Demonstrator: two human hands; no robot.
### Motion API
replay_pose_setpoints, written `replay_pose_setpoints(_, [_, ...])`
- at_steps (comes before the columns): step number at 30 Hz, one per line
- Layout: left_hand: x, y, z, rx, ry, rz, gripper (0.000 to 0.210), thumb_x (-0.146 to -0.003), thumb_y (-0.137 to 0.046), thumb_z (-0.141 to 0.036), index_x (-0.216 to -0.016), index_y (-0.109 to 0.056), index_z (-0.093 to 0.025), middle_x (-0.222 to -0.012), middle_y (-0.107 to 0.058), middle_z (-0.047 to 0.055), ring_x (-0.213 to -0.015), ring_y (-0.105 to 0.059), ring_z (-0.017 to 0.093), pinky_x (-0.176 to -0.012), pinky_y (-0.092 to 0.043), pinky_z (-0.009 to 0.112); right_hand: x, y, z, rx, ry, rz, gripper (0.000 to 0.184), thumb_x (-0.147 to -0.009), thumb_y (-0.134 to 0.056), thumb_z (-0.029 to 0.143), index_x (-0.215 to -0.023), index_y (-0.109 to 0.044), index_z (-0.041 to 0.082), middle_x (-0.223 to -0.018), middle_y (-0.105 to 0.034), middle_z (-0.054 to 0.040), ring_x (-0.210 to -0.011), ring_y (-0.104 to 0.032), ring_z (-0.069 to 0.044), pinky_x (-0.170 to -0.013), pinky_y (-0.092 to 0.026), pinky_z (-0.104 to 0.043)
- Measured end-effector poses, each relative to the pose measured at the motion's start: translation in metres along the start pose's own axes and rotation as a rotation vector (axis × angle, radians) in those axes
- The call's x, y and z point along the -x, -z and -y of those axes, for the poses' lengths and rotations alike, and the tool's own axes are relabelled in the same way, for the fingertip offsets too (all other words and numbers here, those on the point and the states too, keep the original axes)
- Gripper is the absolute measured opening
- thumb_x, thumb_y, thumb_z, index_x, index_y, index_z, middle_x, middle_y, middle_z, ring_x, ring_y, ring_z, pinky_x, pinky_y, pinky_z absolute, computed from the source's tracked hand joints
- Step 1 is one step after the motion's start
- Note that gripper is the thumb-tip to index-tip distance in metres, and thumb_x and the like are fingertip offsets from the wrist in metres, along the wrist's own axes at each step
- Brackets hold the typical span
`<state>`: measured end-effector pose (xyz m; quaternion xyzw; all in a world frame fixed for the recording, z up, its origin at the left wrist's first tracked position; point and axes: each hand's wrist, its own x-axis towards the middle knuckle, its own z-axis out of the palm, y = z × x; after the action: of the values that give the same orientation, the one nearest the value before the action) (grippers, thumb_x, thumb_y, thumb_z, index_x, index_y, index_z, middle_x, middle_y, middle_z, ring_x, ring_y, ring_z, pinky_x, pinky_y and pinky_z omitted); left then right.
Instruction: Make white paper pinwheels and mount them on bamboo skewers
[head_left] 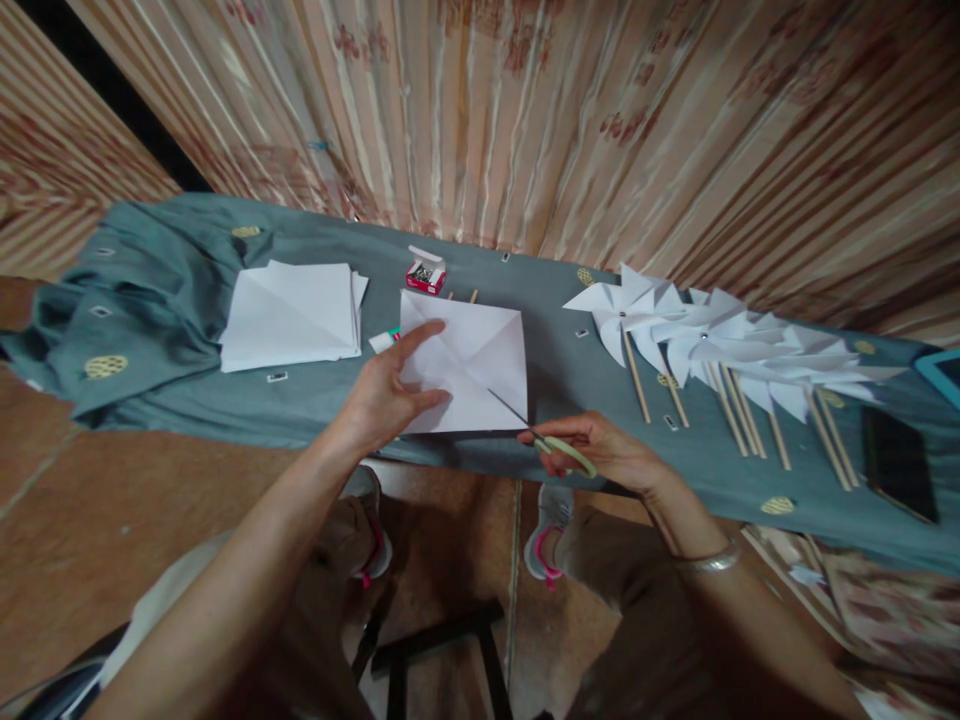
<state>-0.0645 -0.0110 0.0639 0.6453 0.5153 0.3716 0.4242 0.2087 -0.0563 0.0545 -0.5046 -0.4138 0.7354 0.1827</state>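
Note:
A square white sheet of paper [480, 350] with diagonal creases is at the table's front edge. My left hand [390, 385] grips its left side, with thumb and index finger spread over the top; the other fingers are partly hidden. My right hand [589, 447] has its fingers in the light green handles of a pair of scissors [564, 452]. The scissors' blades lie along the crease at the paper's lower right corner, pointing towards its middle. Whether the corner is cut there, I cannot tell.
A stack of white paper [292, 315] lies to the left. Behind the sheet stands an open red box [426, 275] of small metal pieces. Several paper pinwheels [705, 335] on wooden sticks and a dark phone [898, 465] lie to the right. A patterned curtain [480, 120] hangs behind.

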Motion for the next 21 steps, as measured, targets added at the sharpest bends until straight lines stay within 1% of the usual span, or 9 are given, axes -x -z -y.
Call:
replay_pose_setpoints(4, [0.0005, -0.0002, -0.0015, -0.006, 0.011, -0.004, 0.074, -0.062, -0.072, -0.019, -0.133, -0.052, -0.017, -0.142, -0.052, 0.009, -0.128, -0.05, 0.025, -0.109, -0.038, 0.037, -0.0005, 0.0, -0.0011, 0.008, 0.007, -0.007, 0.058, -0.056, -0.088, 0.038, -0.104, -0.073, 0.01, -0.066, -0.065, -0.0014, -0.057, -0.057, -0.008, -0.057, -0.049, -0.023])
replay_pose_setpoints(7, [0.0015, -0.0017, -0.0025, 0.014, 0.033, 0.0, 0.075, -0.062, -0.073, -0.019, -0.134, -0.052, -0.016, -0.141, -0.052, 0.01, -0.128, -0.05, 0.026, -0.107, -0.04, 0.037, -0.0002, -0.0001, -0.0014, 0.018, 0.024, -0.002, 0.058, -0.054, -0.088, 0.04, -0.102, -0.074, 0.011, -0.069, -0.067, -0.0021, -0.059, -0.058, -0.009, -0.059, -0.05, -0.024])
replay_pose_setpoints(11, [0.0024, -0.0033, -0.0034, 0.017, 0.042, 0.025, 0.074, -0.061, -0.074, -0.019, -0.132, -0.054, -0.019, -0.14, -0.054, 0.008, -0.127, -0.051, 0.025, -0.11, -0.037, 0.037, -0.0001, 0.0, -0.0005, 0.05, 0.047, 0.004, 0.059, -0.052, -0.088, 0.043, -0.099, -0.075, 0.011, -0.068, -0.067, -0.0022, -0.06, -0.057, -0.01, -0.058, -0.049, -0.025])
replay_pose_setpoints(14, [0.0027, -0.0035, -0.0033, 0.018, 0.031, 0.019, 0.073, -0.061, -0.074, -0.019, -0.132, -0.054, -0.02, -0.14, -0.054, 0.007, -0.129, -0.05, 0.025, -0.111, -0.035, 0.037, -0.0003, -0.0003, 0.0007, 0.071, 0.055, 0.012, 0.06, -0.053, -0.087, 0.046, -0.1, -0.075, 0.011, -0.068, -0.066, -0.0023, -0.061, -0.057, -0.011, -0.059, -0.048, -0.026])
replay_pose_setpoints(21, [0.0034, -0.0034, -0.0015, 0.023, 0.054, 0.003, 0.074, -0.062, -0.075, -0.021, -0.132, -0.054, -0.021, -0.139, -0.055, 0.007, -0.124, -0.053, 0.025, -0.107, -0.04, 0.038, 0.0001, -0.0014, 0.0027, 0.071, 0.044, 0.013, 0.057, -0.054, -0.086, 0.046, -0.098, -0.074, 0.011, -0.066, -0.064, -0.001, -0.058, -0.054, -0.01, -0.057, -0.046, -0.025])
